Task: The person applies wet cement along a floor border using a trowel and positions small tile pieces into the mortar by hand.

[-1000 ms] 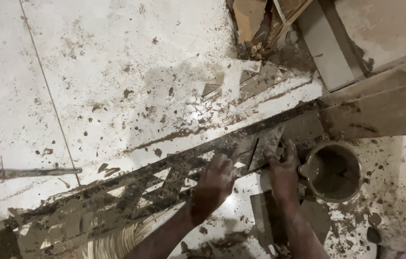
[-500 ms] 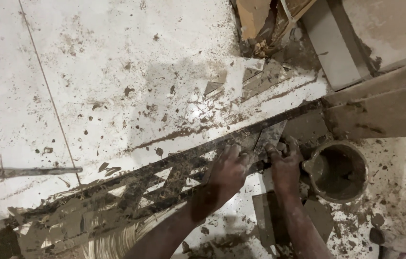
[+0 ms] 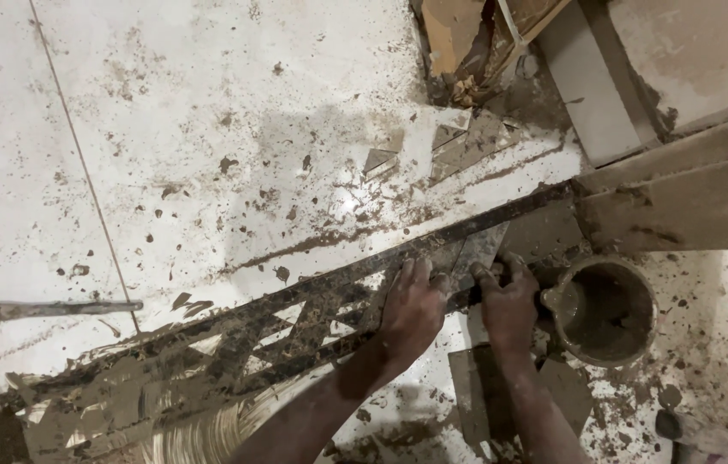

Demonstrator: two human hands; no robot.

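Head view: mortar-smeared white floor tiles [image 3: 209,112] fill the frame, crossed by a long dark patterned border strip [image 3: 295,322] running from lower left to upper right.
Left hand [image 3: 413,308]: palm down, fingers spread flat, pressing on a small triangular tile piece [image 3: 474,251] set at the strip's upper edge; it grips nothing.
Right hand [image 3: 510,305]: fingers curled, tips touching the same piece and the strip just beside it; whether it pinches anything I cannot tell.
Bucket [image 3: 603,309]: round, mortar-caked, touching the right hand's outer side.
Tool [image 3: 55,308]: long-handled, lying on the tiles well apart to the left.
Offcuts [image 3: 450,137]: triangular tile scraps above the strip.
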